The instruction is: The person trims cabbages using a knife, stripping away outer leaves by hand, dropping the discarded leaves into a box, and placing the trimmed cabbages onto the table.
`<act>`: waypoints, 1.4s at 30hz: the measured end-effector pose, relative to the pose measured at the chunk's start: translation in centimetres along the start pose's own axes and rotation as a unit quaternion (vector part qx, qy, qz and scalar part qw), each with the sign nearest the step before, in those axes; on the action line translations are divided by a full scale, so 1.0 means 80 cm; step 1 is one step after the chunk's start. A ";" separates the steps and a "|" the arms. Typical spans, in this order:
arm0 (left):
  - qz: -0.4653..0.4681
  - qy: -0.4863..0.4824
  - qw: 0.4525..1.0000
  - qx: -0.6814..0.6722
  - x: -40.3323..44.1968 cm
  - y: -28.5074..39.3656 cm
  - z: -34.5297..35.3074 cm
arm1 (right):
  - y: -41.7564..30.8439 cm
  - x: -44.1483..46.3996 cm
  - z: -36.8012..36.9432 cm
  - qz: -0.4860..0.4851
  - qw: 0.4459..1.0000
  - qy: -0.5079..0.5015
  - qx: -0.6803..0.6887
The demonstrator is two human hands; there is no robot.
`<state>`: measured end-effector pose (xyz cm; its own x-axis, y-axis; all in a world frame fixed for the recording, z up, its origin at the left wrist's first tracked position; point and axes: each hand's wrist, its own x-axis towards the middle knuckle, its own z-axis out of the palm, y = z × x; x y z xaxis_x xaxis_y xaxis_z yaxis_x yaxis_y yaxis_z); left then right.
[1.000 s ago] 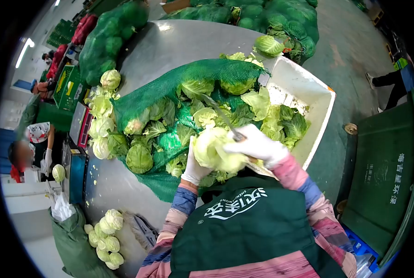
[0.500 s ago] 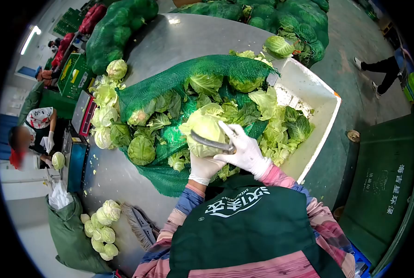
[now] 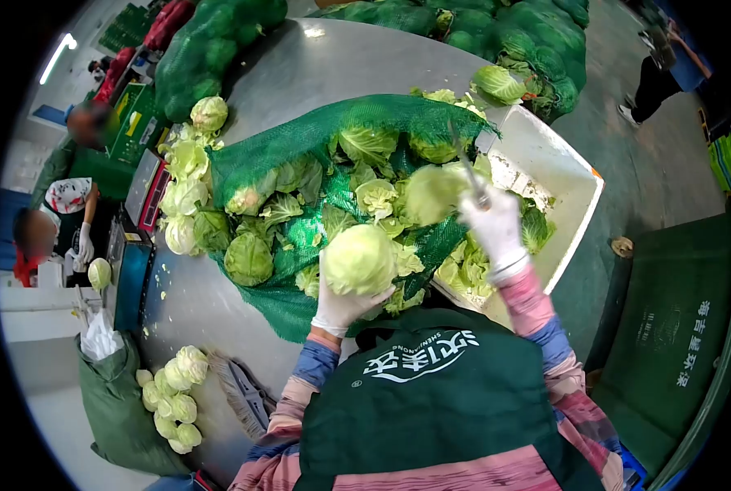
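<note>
My gloved left hand (image 3: 338, 306) holds a trimmed pale cabbage (image 3: 360, 260) from below and from its left side. To the right and higher, my gloved right hand (image 3: 493, 224) is closed round the handle of a knife (image 3: 467, 164), its blade pointing up and away. A blurred loose leaf (image 3: 433, 195) is just left of the right hand; whether the fingers touch it I cannot tell. Beneath both hands lies an opened green mesh bag (image 3: 300, 141) with untrimmed cabbages (image 3: 249, 260) and leaves in it.
A white bin (image 3: 582, 196) with leaves stands at the right. Pale cabbages (image 3: 173, 393) and a brush (image 3: 243, 393) lie at the lower left. Full mesh bags (image 3: 210, 57) are at the back. Co-workers (image 3: 75, 225) stand at the left; a person (image 3: 660, 74) is at the upper right.
My right hand has moved up and right, away from the cabbage, with the knife. A leaf is now beside it. My left hand still holds the cabbage, slightly lower.
</note>
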<state>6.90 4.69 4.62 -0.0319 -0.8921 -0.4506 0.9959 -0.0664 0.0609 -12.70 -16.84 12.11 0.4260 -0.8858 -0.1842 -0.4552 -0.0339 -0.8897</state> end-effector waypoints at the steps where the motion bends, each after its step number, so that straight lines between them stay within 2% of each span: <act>1: 0.089 0.018 0.930 0.356 -0.010 0.002 -0.013 | 0.021 0.014 -0.021 -0.056 0.990 0.035 -0.128; 2: 0.132 0.052 0.839 0.526 -0.027 0.008 -0.014 | 0.049 0.028 -0.039 -0.113 0.959 0.070 -0.251; 3: 0.158 0.110 0.681 0.706 -0.044 0.014 -0.015 | 0.084 0.033 -0.049 -0.170 0.933 0.117 -0.296; 4: 0.169 0.174 0.522 0.817 -0.061 0.020 -0.016 | 0.109 0.033 -0.053 -0.227 0.899 0.163 -0.337; 5: 0.237 0.154 0.801 0.527 -0.077 0.033 -0.033 | 0.110 0.025 -0.053 -0.181 0.921 0.129 -0.320; 6: 0.261 0.132 0.892 0.346 -0.096 0.050 -0.052 | 0.112 0.016 -0.051 -0.135 0.939 0.092 -0.302; 7: 0.285 0.106 0.941 0.148 -0.114 0.067 -0.071 | 0.136 0.014 -0.045 -0.093 0.963 0.041 -0.251; 8: 0.327 0.129 0.935 0.037 -0.139 0.083 -0.086 | 0.145 0.008 -0.037 -0.025 0.978 -0.017 -0.206; 9: 0.365 0.147 0.916 -0.075 -0.163 0.099 -0.100 | 0.188 0.006 -0.019 -0.065 0.988 -0.015 -0.136; 10: 0.399 0.158 0.884 -0.187 -0.183 0.114 -0.110 | 0.177 -0.005 -0.011 -0.085 0.968 -0.048 -0.230; 11: 0.439 0.178 0.859 -0.196 -0.198 0.126 -0.118 | 0.173 -0.013 0.005 -0.021 0.981 -0.080 -0.173; 12: 0.476 0.197 0.832 -0.205 -0.212 0.139 -0.126 | 0.187 -0.017 0.024 -0.053 0.986 -0.077 -0.140; 14: 0.499 0.219 0.807 -0.229 -0.248 0.176 -0.183 | 0.144 -0.033 0.047 0.049 0.988 -0.126 -0.077; 16: 0.514 0.239 0.784 -0.251 -0.257 0.196 -0.208 | 0.144 -0.038 0.070 -0.009 0.986 -0.133 -0.102; 17: 0.541 0.243 0.779 -0.202 -0.256 0.208 -0.217 | 0.155 -0.038 0.083 -0.088 0.982 -0.111 -0.125; 18: 0.566 0.246 0.772 -0.153 -0.253 0.220 -0.219 | 0.153 -0.040 0.092 -0.085 0.981 -0.117 -0.131; 19: 0.572 0.230 0.787 -0.029 -0.243 0.230 -0.209 | 0.141 -0.041 0.098 -0.068 0.981 -0.131 -0.126; 21: 0.525 0.275 0.767 0.245 -0.203 0.249 -0.159 | 0.116 -0.049 0.106 -0.049 0.979 -0.159 -0.115; 22: 0.519 0.342 0.703 0.347 -0.173 0.251 -0.123 | 0.118 -0.049 0.109 -0.087 0.973 -0.157 -0.145; 24: 0.436 0.460 0.556 0.538 -0.122 0.264 -0.088 | 0.100 -0.053 0.110 -0.114 0.966 -0.162 -0.168; 25: 0.394 0.485 0.504 0.596 -0.105 0.270 -0.090 | 0.101 -0.053 0.110 -0.111 0.965 -0.161 -0.173; 26: 0.329 0.511 0.382 0.696 -0.096 0.277 -0.093 | 0.104 -0.053 0.108 -0.109 0.965 -0.159 -0.177; 27: 0.285 0.533 0.378 0.702 -0.089 0.272 -0.087 | 0.100 -0.053 0.104 -0.129 0.961 -0.153 -0.190; 28: 0.240 0.551 0.372 0.707 -0.083 0.267 -0.078 | 0.116 -0.051 0.103 -0.106 0.969 -0.152 -0.165; 30: 0.227 0.547 0.389 0.705 -0.085 0.269 -0.075 | 0.124 -0.051 0.094 -0.047 0.975 -0.161 -0.145; 32: 0.211 0.542 0.404 0.706 -0.089 0.267 -0.077 | 0.135 -0.053 0.086 -0.056 0.974 -0.151 -0.158; 34: 0.265 0.490 0.417 0.718 -0.090 0.262 -0.078 | 0.144 -0.054 0.080 -0.056 0.972 -0.166 -0.154; 35: 0.309 0.471 0.368 0.740 -0.086 0.244 -0.067 | 0.158 -0.050 0.080 -0.094 0.964 -0.171 -0.181; 36: 0.361 0.414 0.353 0.757 -0.083 0.226 -0.056 | 0.174 -0.049 0.082 -0.086 0.967 -0.162 -0.178; 38: 0.441 0.318 0.376 0.751 -0.065 0.182 -0.015 | 0.168 -0.044 0.081 -0.158 0.947 -0.125 -0.250; 40: 0.459 0.237 0.418 0.747 -0.038 0.135 0.025 | 0.130 -0.033 0.092 -0.139 0.974 -0.067 -0.167; 42: 0.469 0.147 0.360 0.793 -0.005 0.096 0.049 | 0.083 -0.025 0.095 -0.130 0.990 -0.047 -0.004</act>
<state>14.24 2.82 8.79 0.4985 -0.7837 0.3704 -0.7510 -0.1770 0.6361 -10.67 -11.75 3.37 0.5999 -0.8000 0.0132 -0.3258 -0.2593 -0.9092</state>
